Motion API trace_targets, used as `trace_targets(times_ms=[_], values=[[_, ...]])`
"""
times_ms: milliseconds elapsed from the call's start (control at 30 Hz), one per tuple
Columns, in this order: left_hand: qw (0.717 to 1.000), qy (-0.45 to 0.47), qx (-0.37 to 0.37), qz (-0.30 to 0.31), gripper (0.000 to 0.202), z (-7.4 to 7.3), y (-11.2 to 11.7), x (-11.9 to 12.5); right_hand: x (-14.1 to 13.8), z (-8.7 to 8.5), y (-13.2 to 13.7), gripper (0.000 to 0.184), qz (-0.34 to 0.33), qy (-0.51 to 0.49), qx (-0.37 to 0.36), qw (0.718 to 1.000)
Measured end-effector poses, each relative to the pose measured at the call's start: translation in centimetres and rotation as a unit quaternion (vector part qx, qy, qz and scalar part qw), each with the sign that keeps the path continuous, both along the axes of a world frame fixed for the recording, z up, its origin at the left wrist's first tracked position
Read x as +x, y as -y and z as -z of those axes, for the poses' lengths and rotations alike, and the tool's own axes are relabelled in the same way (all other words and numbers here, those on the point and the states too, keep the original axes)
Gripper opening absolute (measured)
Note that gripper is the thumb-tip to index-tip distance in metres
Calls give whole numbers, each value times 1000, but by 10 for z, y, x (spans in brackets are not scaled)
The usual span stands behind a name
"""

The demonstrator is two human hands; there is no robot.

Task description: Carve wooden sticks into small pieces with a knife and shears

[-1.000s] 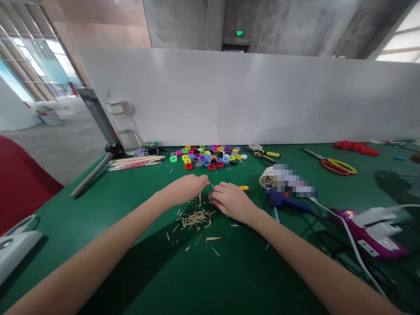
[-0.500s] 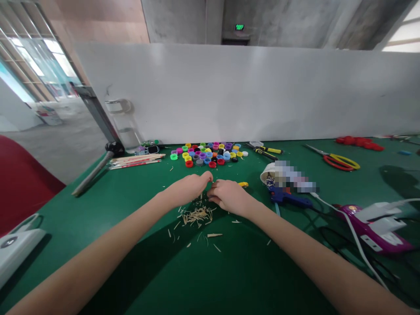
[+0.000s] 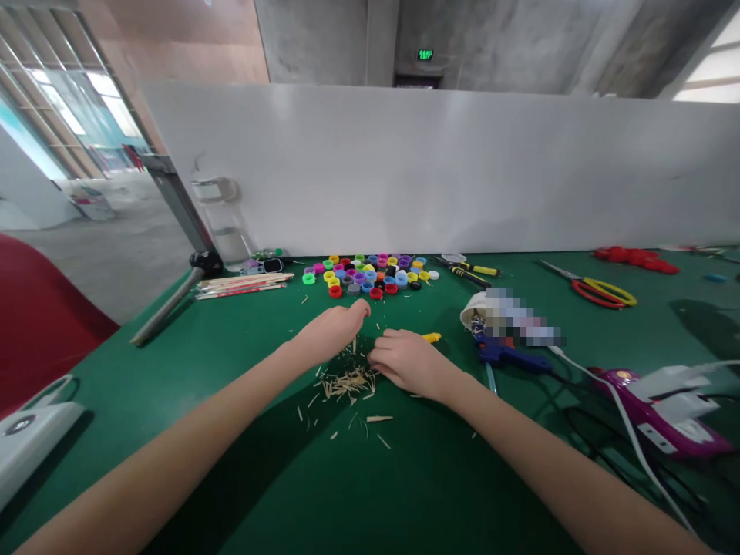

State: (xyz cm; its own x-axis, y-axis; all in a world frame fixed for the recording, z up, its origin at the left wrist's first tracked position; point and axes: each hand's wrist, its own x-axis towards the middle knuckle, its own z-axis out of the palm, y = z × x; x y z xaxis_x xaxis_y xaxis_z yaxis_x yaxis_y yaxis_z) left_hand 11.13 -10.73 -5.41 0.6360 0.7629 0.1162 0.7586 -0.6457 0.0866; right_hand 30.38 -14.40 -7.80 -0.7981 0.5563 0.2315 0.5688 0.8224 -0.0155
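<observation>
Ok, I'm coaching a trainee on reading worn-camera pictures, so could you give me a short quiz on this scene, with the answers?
1. True or false: the blue glue gun lies to the right of the right hand.
2. Which things lie in a loose heap on the table, just below the left hand in the picture?
A) coloured caps
B) pale shavings
C) pliers
3. Fill in: one handle of the scissors is red and the other is ____.

Key: 1. True. 2. B. 3. Yellow.
</observation>
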Motion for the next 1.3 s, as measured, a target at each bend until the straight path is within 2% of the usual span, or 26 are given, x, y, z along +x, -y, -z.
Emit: trace_targets(times_ms=[100,200,333,800,933,1167,1300], values=[[999,30,-34,-12,29,-3,0,0,2,2,-1,18,23,-21,10,999],[998,39,-54,3,30,-5,2,1,3,4,-4,18,49,-41,10,998],[998,28,-50,23,31,-5,3,2,4,4,-5,17,54,-60,-1,997],[998,8,-56,30,32,-9,10,4,2,6,-10,15,75,-50,-22,996],[997,14,-61,37,30,-8,10,4,0,2,-14,11,71,-7,-42,997],[998,-7,-9,54,29,-1,7,4,2,4,-13,11,51,-22,-48,997],[998,12,-53,29,32,-4,6,3,8,4,-10,13,20,-30,-38,999]])
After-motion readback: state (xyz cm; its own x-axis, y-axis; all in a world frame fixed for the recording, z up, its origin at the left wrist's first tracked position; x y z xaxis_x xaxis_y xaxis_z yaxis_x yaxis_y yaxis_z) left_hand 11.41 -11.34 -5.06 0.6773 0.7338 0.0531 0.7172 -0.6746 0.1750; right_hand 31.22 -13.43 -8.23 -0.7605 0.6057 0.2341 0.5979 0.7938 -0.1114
